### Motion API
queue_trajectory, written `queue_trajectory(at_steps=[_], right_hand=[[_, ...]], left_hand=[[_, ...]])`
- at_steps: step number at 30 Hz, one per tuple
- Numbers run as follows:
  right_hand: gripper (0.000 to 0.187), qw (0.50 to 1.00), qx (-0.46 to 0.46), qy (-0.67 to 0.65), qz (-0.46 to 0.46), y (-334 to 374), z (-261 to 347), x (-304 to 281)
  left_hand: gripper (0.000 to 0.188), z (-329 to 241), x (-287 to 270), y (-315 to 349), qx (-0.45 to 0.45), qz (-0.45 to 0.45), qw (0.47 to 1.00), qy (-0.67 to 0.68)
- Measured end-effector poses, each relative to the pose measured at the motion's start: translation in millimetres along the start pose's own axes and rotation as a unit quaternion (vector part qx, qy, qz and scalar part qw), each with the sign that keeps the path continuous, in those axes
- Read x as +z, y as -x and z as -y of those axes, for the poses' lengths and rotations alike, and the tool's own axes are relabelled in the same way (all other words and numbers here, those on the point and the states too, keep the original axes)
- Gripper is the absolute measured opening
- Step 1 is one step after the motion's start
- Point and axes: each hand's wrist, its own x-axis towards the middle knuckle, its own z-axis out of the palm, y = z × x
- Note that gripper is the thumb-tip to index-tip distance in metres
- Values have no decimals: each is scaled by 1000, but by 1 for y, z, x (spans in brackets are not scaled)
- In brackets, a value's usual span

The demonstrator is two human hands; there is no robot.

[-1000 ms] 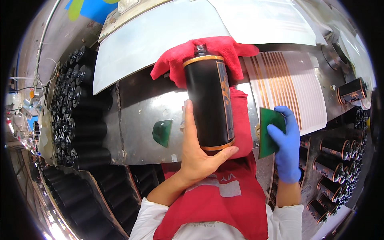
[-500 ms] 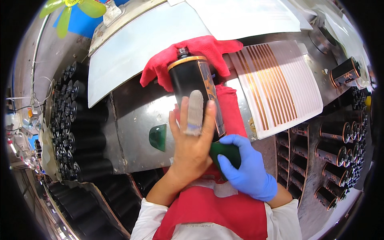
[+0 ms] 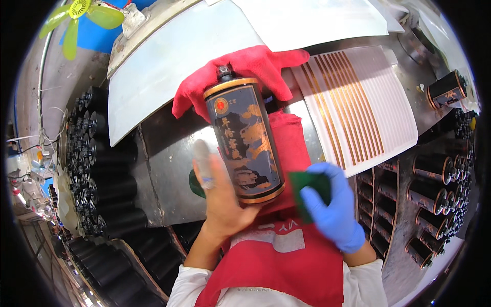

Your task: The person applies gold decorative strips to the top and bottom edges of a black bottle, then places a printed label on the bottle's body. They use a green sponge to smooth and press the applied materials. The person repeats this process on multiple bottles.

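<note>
A black bottle (image 3: 244,148) with gold rims and a dark label with copper patterns lies on its side on a red cloth (image 3: 225,84), neck pointing away from me. My left hand (image 3: 222,202), bare but for a pale finger cot, rests along the bottle's lower left side. Its fingers are stretched out and blurred, so firm contact is hard to judge. In a blue glove, my right hand (image 3: 335,215) pinches a dark green scraper (image 3: 308,190) just right of the bottle's base, apart from it. Another green piece (image 3: 196,184) is mostly hidden behind my left hand.
A white sheet with copper strips (image 3: 353,112) lies to the right on the metal table (image 3: 171,169). Beyond it stands another bottle (image 3: 446,91). Many black bottles are stacked left (image 3: 115,146) and right (image 3: 429,166). A green fan (image 3: 79,10) is at upper left.
The bottle has rolled so its label faces up. My left hand has slid left off its top, and my right hand has drawn the green scraper away to the right.
</note>
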Motion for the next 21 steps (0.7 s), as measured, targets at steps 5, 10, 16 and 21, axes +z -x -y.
queue_trajectory(at_steps=[5,10,16,21], right_hand=[[32,992,-15,101,69,0,-1,8],[32,993,-19,118,5,-10,-27,-2],[33,994,-40,105,13,-2,-5,0],[31,988,-56,139,46,-1,-4,11]], left_hand=[[96,-2,-3,-3,-16,67,996,62],[101,29,8,18,-58,80,979,177],[98,-4,-11,-3,-8,0,999,41],[77,-29,-14,-28,60,134,972,-186]])
